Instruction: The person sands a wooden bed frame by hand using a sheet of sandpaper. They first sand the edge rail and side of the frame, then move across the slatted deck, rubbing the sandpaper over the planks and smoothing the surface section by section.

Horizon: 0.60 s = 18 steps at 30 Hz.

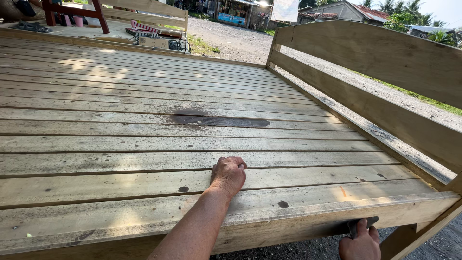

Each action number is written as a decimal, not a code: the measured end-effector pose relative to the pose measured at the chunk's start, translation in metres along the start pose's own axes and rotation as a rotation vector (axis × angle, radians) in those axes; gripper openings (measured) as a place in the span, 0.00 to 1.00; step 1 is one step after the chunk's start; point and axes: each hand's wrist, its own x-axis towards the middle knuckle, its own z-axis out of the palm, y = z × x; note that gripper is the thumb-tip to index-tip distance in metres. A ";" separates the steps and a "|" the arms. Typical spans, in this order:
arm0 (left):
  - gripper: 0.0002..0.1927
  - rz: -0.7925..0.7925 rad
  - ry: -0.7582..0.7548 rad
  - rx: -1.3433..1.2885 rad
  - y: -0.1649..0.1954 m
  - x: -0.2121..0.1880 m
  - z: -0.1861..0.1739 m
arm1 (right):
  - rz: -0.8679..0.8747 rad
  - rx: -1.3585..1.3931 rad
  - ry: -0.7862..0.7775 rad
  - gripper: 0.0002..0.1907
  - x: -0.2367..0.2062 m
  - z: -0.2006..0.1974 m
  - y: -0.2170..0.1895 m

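Note:
A bare wooden bed frame with long slats fills the view. My left hand rests on a slat near the front rail. Its fingers are curled tight at the gap between two slats, and nothing shows in them. My right hand is low at the bottom right, under the front rail. It grips a small dark flat object pressed against the rail's underside. Most of that object is hidden by the rail and my fingers.
A tall plank headboard stands along the right side. A dark stain marks the middle slats. Beyond the frame are a gravel road, grass, a red wooden frame and buildings.

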 end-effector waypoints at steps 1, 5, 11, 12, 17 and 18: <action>0.17 -0.007 -0.008 -0.004 0.000 0.000 0.000 | -0.002 0.110 0.096 0.39 -0.002 0.002 0.007; 0.18 -0.009 -0.027 0.012 0.002 0.001 0.002 | -0.127 0.439 0.438 0.20 -0.020 0.010 0.021; 0.16 -0.013 -0.029 -0.028 0.001 0.002 0.003 | -0.042 1.000 0.322 0.13 -0.037 0.024 0.005; 0.16 -0.002 -0.026 -0.010 0.001 0.002 0.003 | 0.009 1.141 0.244 0.14 -0.036 0.026 0.002; 0.15 -0.028 -0.016 -0.018 0.000 0.003 0.004 | -0.178 1.147 0.371 0.09 -0.025 0.022 0.003; 0.15 -0.013 -0.012 -0.003 0.000 0.003 0.004 | -0.150 1.028 0.397 0.08 -0.022 0.019 0.004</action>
